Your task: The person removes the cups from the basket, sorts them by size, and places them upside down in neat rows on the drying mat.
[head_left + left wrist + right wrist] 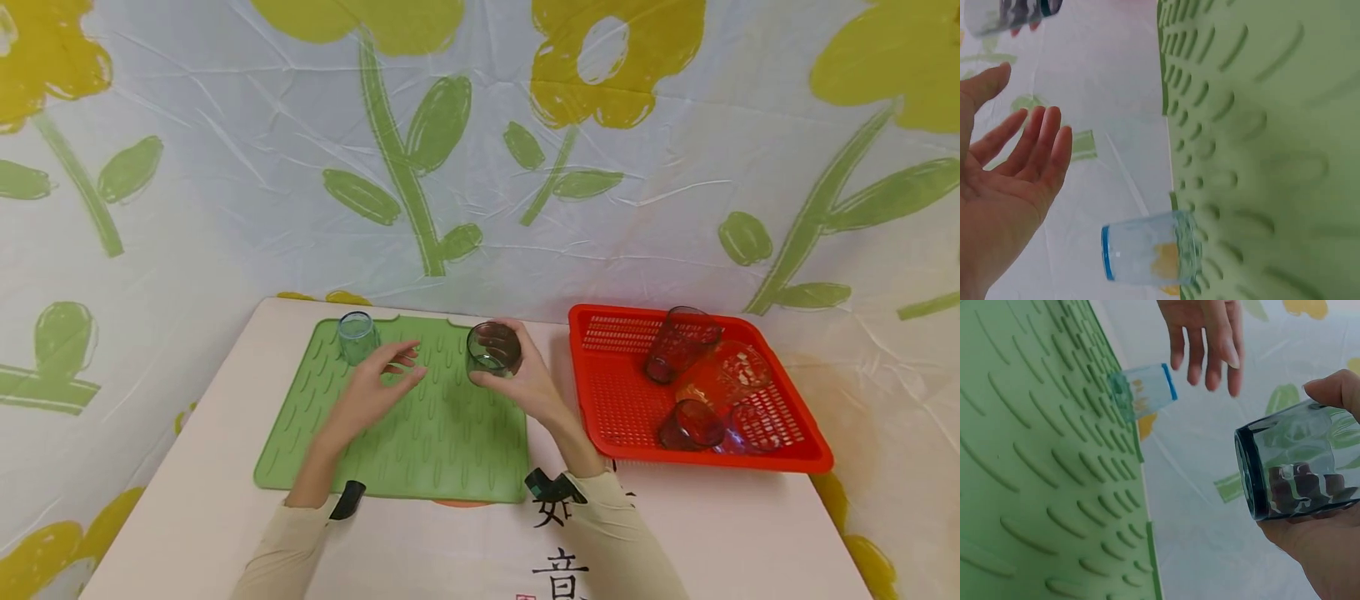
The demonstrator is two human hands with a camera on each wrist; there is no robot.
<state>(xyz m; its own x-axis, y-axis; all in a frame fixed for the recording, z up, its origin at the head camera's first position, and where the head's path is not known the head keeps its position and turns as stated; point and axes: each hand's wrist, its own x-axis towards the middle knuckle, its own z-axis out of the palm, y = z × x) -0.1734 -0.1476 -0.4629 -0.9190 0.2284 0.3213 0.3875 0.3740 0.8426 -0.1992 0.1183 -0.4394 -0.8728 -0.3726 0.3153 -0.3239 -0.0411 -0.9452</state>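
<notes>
My right hand (534, 385) grips a dark grey-green drinking glass (480, 343) above the green mat (420, 446). In the right wrist view, that glass (1291, 440) has its thick dark base towards the mat, with fingers showing through its wall. To the left, my left hand (371, 392) holds nothing, its fingers loosely spread and thumb apart. Close to it at the mat's back left stands a pale blue glass (358, 337). The left wrist view shows this blue glass (1141, 250) with its wider end on the mat and a blue-edged end up.
A red plastic basket (611, 392) on the right contains several glasses, among them a tall dark glass (678, 346) leaning on the back rim. The white table (202, 467) carries black characters (561, 575) near the front. Behind hangs a flower-patterned cloth (285, 167).
</notes>
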